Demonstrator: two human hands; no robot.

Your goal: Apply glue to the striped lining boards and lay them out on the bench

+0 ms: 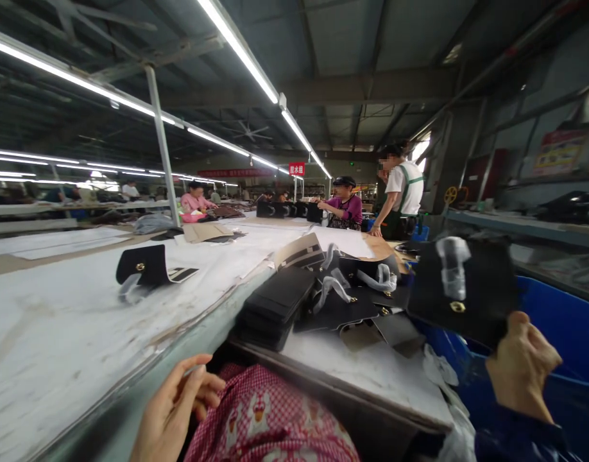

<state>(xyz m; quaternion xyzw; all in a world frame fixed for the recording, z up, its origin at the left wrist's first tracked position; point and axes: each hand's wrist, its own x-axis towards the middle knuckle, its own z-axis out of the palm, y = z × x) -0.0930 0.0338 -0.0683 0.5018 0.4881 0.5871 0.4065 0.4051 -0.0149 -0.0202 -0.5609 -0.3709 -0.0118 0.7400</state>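
Observation:
My right hand (523, 356) grips the lower corner of a black leather bag panel (482, 276), held up at the right. A gold-coloured clasp and a strip wrapped in clear plastic show on its face. My left hand (176, 401) is empty above my lap, fingers apart and loosely bent. Beyond it, a curved black panel (143, 263) with a gold clasp stands on the white table. Between my hands lies a stack of black panels (275, 305), with more clasped panels (345, 305) and their plastic-wrapped strips heaped beside it.
A blue bin (564, 321) stands at the right, behind my right hand, with clear plastic wrapping (455, 430) near it. The long white table (58, 321) runs away at the left. Several people work farther back; one person (403, 189) stands at the table's far right.

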